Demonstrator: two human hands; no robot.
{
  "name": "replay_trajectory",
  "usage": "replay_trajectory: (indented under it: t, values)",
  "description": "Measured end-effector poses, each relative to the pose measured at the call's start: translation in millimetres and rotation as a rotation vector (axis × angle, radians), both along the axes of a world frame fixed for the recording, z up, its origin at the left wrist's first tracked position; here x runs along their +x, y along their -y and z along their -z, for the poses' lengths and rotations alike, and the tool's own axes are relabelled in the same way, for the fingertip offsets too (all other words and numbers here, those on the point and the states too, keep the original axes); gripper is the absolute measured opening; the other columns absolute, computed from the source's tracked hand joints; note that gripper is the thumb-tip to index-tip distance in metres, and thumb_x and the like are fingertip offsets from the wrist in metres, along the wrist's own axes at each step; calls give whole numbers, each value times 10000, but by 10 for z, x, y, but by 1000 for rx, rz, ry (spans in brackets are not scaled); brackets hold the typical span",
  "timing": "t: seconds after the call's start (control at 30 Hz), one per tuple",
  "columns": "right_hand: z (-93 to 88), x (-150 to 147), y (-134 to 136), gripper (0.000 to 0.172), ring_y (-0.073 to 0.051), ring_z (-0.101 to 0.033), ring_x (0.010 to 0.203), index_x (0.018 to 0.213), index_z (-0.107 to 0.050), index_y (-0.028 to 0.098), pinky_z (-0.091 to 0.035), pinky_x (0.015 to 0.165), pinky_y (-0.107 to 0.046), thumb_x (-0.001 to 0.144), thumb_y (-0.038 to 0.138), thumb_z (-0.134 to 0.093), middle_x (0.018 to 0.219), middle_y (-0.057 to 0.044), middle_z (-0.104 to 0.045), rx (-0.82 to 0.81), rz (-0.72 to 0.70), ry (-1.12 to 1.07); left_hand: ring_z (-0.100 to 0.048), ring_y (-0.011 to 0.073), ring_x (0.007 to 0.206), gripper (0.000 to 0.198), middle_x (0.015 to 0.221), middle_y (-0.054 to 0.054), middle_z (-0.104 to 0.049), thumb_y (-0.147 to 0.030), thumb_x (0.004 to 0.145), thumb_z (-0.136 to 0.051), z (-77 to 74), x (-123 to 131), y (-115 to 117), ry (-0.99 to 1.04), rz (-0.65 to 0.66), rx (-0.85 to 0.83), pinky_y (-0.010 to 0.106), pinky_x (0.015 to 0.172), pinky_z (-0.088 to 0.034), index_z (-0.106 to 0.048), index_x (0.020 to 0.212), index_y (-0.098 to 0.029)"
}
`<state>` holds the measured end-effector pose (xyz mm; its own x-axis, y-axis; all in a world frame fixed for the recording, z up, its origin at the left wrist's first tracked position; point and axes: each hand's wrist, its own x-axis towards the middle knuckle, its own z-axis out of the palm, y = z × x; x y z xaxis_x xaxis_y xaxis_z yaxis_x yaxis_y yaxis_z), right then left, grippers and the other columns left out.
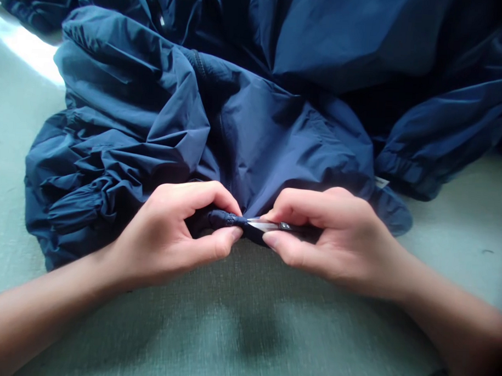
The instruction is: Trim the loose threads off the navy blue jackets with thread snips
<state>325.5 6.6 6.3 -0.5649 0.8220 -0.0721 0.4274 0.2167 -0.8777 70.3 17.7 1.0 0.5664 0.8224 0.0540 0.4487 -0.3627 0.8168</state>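
A navy jacket lies crumpled on the table, its gathered lower edge drawn toward me. Between thumb and forefinger, my left hand pinches a folded bit of that edge. My right hand is closed around thread snips, whose bright blades point left and touch the cloth beside my left fingertips. Most of the snips' dark body is hidden inside my right palm. Whether the blades have a thread between them is too small to tell.
Pale green table surface shows in front of the jacket and at both sides. More navy fabric is heaped at the back, and an elasticated cuff lies to the right. A small white label sticks out near it.
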Motion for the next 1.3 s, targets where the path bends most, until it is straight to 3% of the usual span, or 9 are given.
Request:
replay_trajectory:
  t: [0.47, 0.67, 1.3]
  values:
    - [13, -2, 3, 88, -147, -582, 550, 846, -719, 243, -412, 495, -293, 929, 212, -715, 706, 13, -723, 29, -6, 45, -673, 144, 650, 54, 793, -30, -747, -204, 878, -737, -8, 3, -10, 19, 1, 5, 266, 613, -543, -717, 915, -237]
    - [37, -4, 13, 68, -111, -523, 511, 873, -733, 214, -375, 472, -262, 934, 204, -704, 654, 41, -674, 96, 6, -4, -664, 153, 642, 33, 786, -25, -741, -228, 889, -730, -5, 16, -11, 3, -4, -1, 272, 604, -538, -710, 908, -247]
    - [31, -18, 0, 103, -116, -532, 487, 838, -711, 215, -360, 444, -275, 926, 164, -696, 632, 34, -677, 99, 20, 12, -667, 144, 649, 38, 797, -29, -743, -222, 898, -732, 7, 9, -4, 18, 0, -3, 271, 611, -529, -715, 927, -240]
